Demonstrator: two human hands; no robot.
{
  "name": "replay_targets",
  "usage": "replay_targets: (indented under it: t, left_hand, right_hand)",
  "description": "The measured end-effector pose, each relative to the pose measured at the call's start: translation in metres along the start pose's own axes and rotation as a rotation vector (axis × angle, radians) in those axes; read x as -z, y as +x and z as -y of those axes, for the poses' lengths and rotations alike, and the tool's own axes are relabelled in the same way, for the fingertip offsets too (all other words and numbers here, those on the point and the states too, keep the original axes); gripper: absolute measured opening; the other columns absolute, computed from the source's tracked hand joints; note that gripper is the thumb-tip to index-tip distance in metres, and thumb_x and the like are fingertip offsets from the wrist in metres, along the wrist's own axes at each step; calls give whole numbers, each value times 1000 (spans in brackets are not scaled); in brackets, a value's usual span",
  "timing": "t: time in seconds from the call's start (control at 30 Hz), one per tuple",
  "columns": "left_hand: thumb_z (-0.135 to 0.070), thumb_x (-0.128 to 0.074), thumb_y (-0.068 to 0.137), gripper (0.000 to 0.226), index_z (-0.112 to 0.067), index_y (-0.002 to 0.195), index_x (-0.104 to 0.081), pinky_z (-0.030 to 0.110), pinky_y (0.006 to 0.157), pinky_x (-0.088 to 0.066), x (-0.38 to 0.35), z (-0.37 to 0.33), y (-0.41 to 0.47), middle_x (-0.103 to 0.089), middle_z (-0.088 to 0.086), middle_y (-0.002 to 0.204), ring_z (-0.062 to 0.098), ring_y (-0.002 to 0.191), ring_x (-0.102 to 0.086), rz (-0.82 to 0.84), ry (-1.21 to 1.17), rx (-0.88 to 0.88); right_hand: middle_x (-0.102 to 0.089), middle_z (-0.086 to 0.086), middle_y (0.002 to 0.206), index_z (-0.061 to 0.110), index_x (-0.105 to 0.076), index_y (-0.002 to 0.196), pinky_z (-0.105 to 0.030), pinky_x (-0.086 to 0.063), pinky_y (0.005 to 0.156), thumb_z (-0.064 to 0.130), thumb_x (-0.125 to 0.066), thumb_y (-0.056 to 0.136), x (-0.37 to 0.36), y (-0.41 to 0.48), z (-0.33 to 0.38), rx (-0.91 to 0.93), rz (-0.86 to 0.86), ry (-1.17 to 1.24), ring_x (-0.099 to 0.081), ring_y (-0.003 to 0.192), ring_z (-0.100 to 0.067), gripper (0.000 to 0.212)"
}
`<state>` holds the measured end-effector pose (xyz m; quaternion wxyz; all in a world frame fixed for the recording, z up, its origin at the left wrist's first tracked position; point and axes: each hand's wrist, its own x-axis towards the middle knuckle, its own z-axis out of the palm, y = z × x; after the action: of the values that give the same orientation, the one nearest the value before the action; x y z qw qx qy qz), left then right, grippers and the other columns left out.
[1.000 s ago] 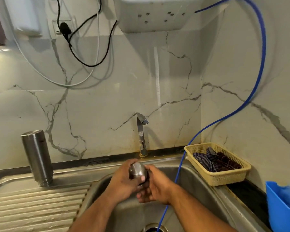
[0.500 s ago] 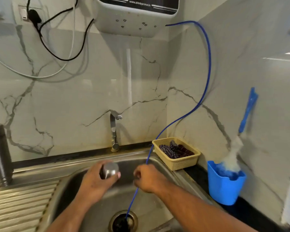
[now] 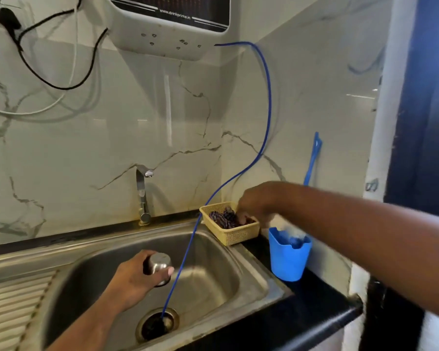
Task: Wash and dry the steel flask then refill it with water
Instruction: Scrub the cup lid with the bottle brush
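Note:
My left hand is closed around a small steel flask cap, held over the steel sink. My right hand reaches into the yellow basket at the sink's back right corner, fingers down on the dark striped cloth lying in it; whether it grips the cloth is unclear. The flask body is out of view to the left.
A tap stands behind the sink. A thin blue hose runs from the wall-mounted water purifier down into the drain. A blue cup holds a blue-handled brush. The ribbed drainboard lies left.
My right hand left the cap and moved right and up into the yellow basket. My view swung right, so the flask body slid out of view. The left hand kept the cap.

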<state>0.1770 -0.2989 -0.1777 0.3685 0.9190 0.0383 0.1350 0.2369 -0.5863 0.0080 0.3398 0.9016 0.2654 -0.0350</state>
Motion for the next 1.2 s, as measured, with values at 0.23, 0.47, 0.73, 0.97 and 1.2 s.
replay_targets:
  t: [0.23,0.47,0.73,0.97,1.2]
  left_hand:
    - [-56,-78,78,50,-36,117,-55,19,73,-42,2,3,-2,-64,-14,102,4,92,-58,-13,-17,2]
    - [-54,-79,78,51,-35,117,-52,23,76,-43,3,5,-2,-63,-14,101,5,91,-57,-23,-27,29]
    - [-54,-80,78,52,-33,117,-53,26,79,-42,5,10,1,-62,-14,100,5,90,-56,-50,-47,36]
    - [-52,-79,79,60,-25,127,-56,26,80,-42,10,14,1,-62,-6,105,10,94,-56,-63,-40,35]
    - [-55,-79,78,63,-24,128,-57,25,78,-42,13,15,1,-63,-6,106,9,93,-56,-65,-60,45]
  right_hand:
    - [-46,-8,151,24,-45,151,-38,-43,95,15,-89,75,-27,-18,-37,-110,227,-115,-48,136,-29,88]
    - [-51,0,150,33,-54,145,-45,-41,111,17,-85,80,-18,-24,-51,-65,213,-206,-46,138,-25,74]
    - [-51,8,149,38,-48,149,-34,-34,108,28,-79,87,40,-62,-71,-179,106,-362,-42,140,-18,70]
    - [-51,9,146,40,-48,149,-27,-31,84,31,-76,91,40,-73,-64,-218,76,-364,-43,136,-15,65]
    - [-54,12,140,46,-52,144,-32,-37,81,35,-76,90,40,-81,-61,-218,75,-357,-47,130,-13,60]
